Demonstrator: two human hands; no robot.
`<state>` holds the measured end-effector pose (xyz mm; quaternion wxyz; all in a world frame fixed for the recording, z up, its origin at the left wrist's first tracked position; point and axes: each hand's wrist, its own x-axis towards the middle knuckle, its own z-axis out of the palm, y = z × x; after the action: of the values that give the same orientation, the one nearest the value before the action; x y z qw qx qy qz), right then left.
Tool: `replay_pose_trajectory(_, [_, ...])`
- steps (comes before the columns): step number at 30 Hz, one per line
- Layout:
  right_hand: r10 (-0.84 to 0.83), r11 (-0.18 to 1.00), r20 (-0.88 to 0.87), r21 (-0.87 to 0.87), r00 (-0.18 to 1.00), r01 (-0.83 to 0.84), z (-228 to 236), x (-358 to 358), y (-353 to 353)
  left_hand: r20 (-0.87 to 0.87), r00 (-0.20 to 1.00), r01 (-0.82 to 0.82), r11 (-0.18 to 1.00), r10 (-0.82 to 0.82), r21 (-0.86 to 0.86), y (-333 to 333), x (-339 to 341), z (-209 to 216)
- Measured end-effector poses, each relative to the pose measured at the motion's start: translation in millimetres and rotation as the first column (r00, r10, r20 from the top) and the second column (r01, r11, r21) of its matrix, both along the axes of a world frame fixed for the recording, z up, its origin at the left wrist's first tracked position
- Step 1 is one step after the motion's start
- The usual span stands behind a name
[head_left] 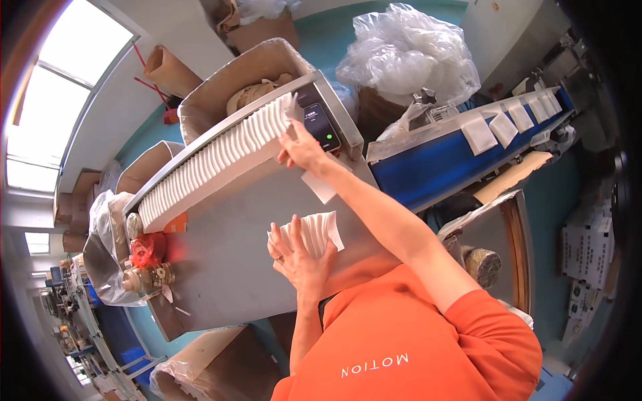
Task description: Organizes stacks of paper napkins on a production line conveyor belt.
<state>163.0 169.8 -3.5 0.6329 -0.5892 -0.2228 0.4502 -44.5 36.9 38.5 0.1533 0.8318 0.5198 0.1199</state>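
White pkts (217,159) look thin, wavy; L fingers (298,237) spread, gripping some, R fingers (297,129) part-curled, can't tell hold.

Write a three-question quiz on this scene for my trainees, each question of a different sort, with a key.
1. True or false: in the picture, the long white row lies left of the blue belt.
2. Which does the left hand touch?
A) a clear plastic bundle
B) a small white stack
C) a cardboard tube
3. Fill in: the dark-screened device is nearer the person's ___ hand.

Key: 1. True. 2. B. 3. Right; the right hand is beside it.
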Motion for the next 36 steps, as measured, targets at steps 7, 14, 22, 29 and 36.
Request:
replay_pose_trajectory(7, [0.018,0.994,-0.002,-0.110,1.000,-0.018,22,-3,-13,-0.016,1.000,-0.010,1.000,0.010,0.002,1,2,-1])
replay_pose_trajectory(14, [-0.073,0.993,0.018,-0.091,0.997,0.075,22,-27,-93,-0.005,0.999,-0.038,0.999,0.038,-0.010,1,1,1])
replay_pose_trajectory(22, [0.093,0.958,0.610,-0.270,0.787,0.097,23,-51,-232,0.266,0.954,0.164,0.983,-0.137,-0.081,-19,17,5])
replay_pose_trajectory(29, [-0.125,0.972,-0.331,-0.228,0.935,0.049,-8,-33,-258,0.275,0.954,0.144,0.987,-0.121,-0.066,-28,25,0])
replay_pose_trajectory(36, [-0.408,0.898,-0.237,-0.277,0.882,0.341,-18,-13,-269,0.401,0.915,0.145,0.962,-0.041,-0.232,-33,26,4])
